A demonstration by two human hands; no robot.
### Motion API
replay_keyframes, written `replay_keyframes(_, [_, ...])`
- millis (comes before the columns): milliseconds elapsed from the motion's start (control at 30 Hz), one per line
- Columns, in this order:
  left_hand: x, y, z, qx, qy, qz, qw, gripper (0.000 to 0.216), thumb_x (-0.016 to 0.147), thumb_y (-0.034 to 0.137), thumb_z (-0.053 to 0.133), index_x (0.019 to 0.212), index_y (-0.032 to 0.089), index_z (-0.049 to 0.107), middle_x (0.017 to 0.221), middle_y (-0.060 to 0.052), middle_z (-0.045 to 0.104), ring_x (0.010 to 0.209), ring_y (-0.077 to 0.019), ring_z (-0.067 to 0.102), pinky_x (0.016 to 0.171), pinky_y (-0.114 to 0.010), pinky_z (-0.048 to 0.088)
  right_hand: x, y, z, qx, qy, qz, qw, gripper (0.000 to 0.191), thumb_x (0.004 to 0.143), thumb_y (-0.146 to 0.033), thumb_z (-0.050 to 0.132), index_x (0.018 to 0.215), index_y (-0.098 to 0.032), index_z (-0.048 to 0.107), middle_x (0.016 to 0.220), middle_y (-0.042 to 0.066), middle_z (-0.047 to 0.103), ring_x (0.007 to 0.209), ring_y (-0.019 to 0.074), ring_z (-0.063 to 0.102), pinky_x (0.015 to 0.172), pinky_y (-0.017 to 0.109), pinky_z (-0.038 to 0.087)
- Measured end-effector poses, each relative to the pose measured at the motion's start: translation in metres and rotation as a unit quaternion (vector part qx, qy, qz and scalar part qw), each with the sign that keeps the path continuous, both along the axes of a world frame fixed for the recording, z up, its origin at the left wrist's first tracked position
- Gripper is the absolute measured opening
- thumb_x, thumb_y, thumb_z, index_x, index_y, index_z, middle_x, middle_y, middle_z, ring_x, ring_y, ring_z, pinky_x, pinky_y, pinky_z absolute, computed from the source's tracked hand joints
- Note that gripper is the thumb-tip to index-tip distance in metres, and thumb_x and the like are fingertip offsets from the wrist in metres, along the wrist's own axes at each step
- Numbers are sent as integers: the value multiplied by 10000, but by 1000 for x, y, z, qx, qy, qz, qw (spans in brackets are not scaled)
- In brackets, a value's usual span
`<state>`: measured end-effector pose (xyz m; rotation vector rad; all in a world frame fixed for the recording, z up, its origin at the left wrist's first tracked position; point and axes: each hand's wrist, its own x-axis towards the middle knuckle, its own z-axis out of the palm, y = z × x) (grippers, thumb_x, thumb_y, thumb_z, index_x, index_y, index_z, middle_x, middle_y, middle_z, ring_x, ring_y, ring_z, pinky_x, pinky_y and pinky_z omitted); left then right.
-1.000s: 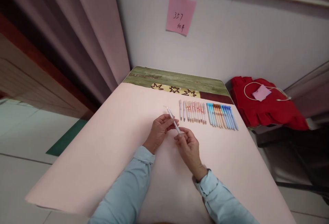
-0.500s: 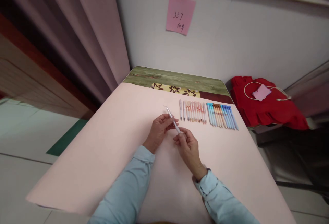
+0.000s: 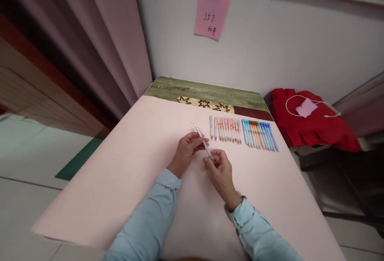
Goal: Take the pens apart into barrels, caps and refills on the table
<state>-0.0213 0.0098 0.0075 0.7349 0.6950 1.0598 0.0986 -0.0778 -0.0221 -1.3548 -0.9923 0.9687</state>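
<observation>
Both of my hands hold one white pen [image 3: 201,137] above the pink tabletop [image 3: 126,173]. My left hand [image 3: 185,152] pinches the pen near its upper half, fingers closed around it. My right hand [image 3: 220,168] grips the pen's lower end, fingers curled. The pen slants up and to the left, its tip pointing away from me. Just beyond my hands lies a row of several white and pink pens [image 3: 225,128], and to their right a row of several blue and orange pens [image 3: 259,134].
A pink sticky note [image 3: 211,15] with writing hangs on the wall. A red cloth [image 3: 312,127] with a white cable and a pink paper lies on a seat at the right. Curtains [image 3: 99,33] hang at the left. The table's far end shows a green patterned cover [image 3: 204,93].
My right hand has slid slightly up along the pen toward my left hand. The pen and my left hand stay almost where they were.
</observation>
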Motion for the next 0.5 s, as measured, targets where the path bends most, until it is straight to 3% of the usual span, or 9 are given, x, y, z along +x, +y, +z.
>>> replay_keyframes(67, [0,0,-1,4,2,-2,1000,234,734,272,791,900,140,691,840,-79,737,771,-162,673,760,-293,534,0,0,1,4,-8,-1,1000,283,890,-484,616,910,-203,582,670,-9,619,575,133,554,545,238,444])
replay_keyframes(133, [0,0,-2,8,2,-6,1000,236,736,278,789,899,138,690,843,-82,737,759,-164,670,754,-302,536,-1,0,2,14,-15,7,1000,349,957,-499,490,823,-195,598,701,22,644,619,142,582,594,254,470])
replay_keyframes(200, [0,0,-2,9,0,-9,1000,234,740,281,785,897,137,687,849,-85,737,745,-164,666,749,-306,537,-1,0,4,19,-13,10,1000,389,981,-502,428,866,-189,627,724,35,660,646,150,601,633,269,490])
replay_keyframes(300, [0,0,-2,5,-1,-6,1000,225,746,271,781,900,139,683,853,-80,734,760,-159,665,761,-295,531,-1,0,4,9,-2,1,1000,329,913,-501,571,1036,-197,600,710,7,658,617,147,598,607,260,491])
replay_keyframes(367, [0,0,-1,3,3,-3,1000,220,748,262,780,903,140,682,857,-75,734,788,-158,667,773,-285,527,0,0,3,3,-3,-2,1000,327,866,-487,648,1012,-204,576,692,-9,645,594,138,586,576,243,476])
replay_keyframes(500, [0,0,0,8,11,-10,1000,214,754,261,775,905,141,681,849,-65,731,779,-150,661,764,-279,528,0,1,4,16,-14,9,1000,350,963,-498,479,821,-196,583,720,26,654,632,140,597,606,251,482])
